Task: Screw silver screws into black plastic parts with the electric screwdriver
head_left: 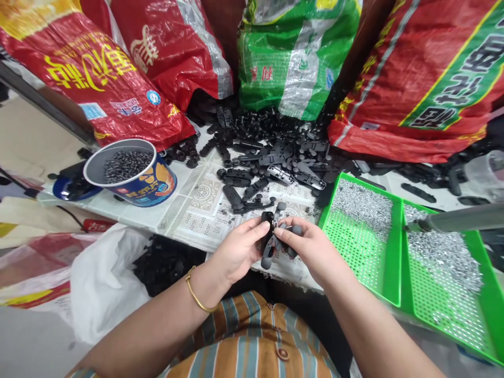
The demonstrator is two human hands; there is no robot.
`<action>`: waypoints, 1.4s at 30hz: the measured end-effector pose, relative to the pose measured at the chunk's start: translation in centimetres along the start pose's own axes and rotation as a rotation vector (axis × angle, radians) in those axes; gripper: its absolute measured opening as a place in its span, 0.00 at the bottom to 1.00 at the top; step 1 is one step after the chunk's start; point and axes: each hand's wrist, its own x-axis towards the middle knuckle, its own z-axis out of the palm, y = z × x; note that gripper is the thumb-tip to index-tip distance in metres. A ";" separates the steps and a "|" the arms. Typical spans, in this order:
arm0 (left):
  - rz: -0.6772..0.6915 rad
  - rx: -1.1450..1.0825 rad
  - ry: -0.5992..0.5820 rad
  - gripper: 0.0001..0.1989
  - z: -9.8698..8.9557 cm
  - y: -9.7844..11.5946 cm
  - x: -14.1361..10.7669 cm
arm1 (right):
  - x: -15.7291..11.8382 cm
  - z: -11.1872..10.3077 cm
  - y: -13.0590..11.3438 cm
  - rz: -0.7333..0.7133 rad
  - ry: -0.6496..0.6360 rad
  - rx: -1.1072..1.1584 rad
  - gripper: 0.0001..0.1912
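My left hand (pixel 246 247) pinches a black plastic part (pixel 267 218) between thumb and fingers, just over the near edge of the table. Close beside it, my right hand (pixel 301 239) has its fingers closed round several black pieces with round, knob-like ends (pixel 296 230). Thumb and index finger of that hand touch the part in the left hand. What the curled fingers cover is hidden. Beyond both hands lies a heap of loose black plastic parts (pixel 275 152), a few with shiny silver faces.
Two green perforated trays (pixel 398 252) of small silver metal pieces stand at the right, with a grey tube (pixel 464 216) above one. A blue tub (pixel 157 181) of small dark pieces sits left. Red and green sacks (pixel 299 63) line the back. A white bag (pixel 106 278) hangs lower left.
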 end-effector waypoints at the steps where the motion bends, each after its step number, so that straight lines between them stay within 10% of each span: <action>1: 0.004 -0.001 -0.002 0.08 0.0 0.1 0.0 | 0.0 0.0 -0.1 -0.005 -0.003 0.004 0.14; 29: -0.029 0.021 -0.022 0.09 0.5 0.6 0.5 | 0.9 -0.8 -0.8 -0.030 -0.131 -0.068 0.08; 42: 0.049 0.202 0.055 0.17 1.2 -0.2 -0.1 | 0.9 -1.3 -0.1 -0.195 0.043 -0.329 0.07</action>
